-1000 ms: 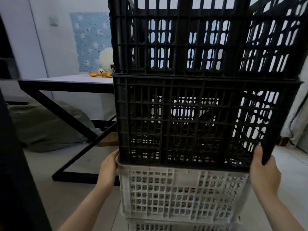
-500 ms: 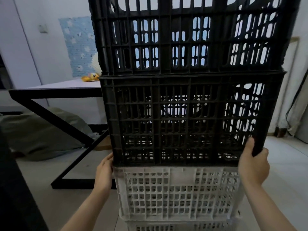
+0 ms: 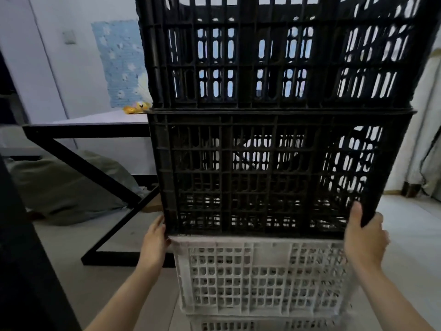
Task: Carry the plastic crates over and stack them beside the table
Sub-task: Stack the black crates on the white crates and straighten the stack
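Note:
A tall stack of slatted plastic crates fills the middle of the head view. A lower black crate point(image 3: 274, 177) carries an upper black crate point(image 3: 274, 56) and rests on a white crate point(image 3: 262, 275), with another white crate's rim point(image 3: 262, 324) below. My left hand point(image 3: 154, 244) presses against the lower black crate's bottom left corner. My right hand point(image 3: 365, 237) grips its bottom right corner, thumb up the front face. The table point(image 3: 95, 125), white-topped on black Z-shaped legs, stands just left of the stack.
A grey-green beanbag point(image 3: 59, 187) lies under the table. A yellow toy point(image 3: 136, 108) sits on the tabletop near the wall. A dark upright edge point(image 3: 23, 259) fills the near left. Pale floor point(image 3: 410, 235) spreads to the right, with cables along the right wall.
The view has drifted, so the stack sits a little further left and the table looks lower. Both hands stay on the lower black crate's bottom corners.

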{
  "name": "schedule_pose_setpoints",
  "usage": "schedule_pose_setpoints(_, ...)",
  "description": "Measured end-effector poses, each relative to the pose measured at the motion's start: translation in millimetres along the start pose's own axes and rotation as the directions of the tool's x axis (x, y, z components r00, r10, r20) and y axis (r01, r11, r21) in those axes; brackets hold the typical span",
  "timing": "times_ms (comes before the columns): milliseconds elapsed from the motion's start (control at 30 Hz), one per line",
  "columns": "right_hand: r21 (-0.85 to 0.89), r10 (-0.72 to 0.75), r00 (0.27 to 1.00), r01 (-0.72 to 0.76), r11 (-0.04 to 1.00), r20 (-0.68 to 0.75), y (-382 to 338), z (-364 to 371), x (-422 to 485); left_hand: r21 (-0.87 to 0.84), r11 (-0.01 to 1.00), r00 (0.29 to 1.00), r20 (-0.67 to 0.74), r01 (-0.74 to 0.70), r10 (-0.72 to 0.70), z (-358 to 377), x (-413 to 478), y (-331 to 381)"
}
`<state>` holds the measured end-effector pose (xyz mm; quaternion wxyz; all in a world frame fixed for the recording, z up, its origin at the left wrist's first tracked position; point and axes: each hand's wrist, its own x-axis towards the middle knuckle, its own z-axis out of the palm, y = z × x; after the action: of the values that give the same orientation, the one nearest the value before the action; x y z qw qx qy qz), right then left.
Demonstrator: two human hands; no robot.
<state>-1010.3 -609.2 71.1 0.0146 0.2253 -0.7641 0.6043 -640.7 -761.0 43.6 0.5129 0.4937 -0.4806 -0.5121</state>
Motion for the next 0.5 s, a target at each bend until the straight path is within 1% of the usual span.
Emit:
schedule_pose_setpoints(100,0.024,-0.006,1.0,0.006,1.0,0.019,-2,0,-2,0.017,1.0,1.0,-0.004,-0.02,0.02,5,-2,1)
schedule_pose_setpoints(200,0.033,-0.003,1.0,0.002,0.999,0.031,-5,-2,-5,0.04,0.999,1.0,-0.03,0.002,-0.001,5,1,-4)
schedule_pose_setpoints(300,0.059,-0.015,1.0,0.016,0.998,-0.027,-4,-1,-5,-0.001,1.0,0.999,-0.032,0.027,-0.027,1,8,-11)
schedule_pose_setpoints(400,0.071,-0.018,0.999,0.021,0.997,-0.043,-6,1,-6,0.012,0.999,0.999,-0.026,0.04,-0.039,1,7,-9)
schedule_pose_setpoints(433,0.069,-0.029,0.999,0.031,0.997,-0.039,-7,0,-5,0.019,0.999,0.999,-0.025,0.036,-0.036,1,5,-7)
schedule_pose_setpoints(500,0.005,-0.088,0.996,0.088,0.996,-0.01,-4,-7,0,0.036,0.999,0.999,-0.021,0.028,-0.027,0,4,-7)
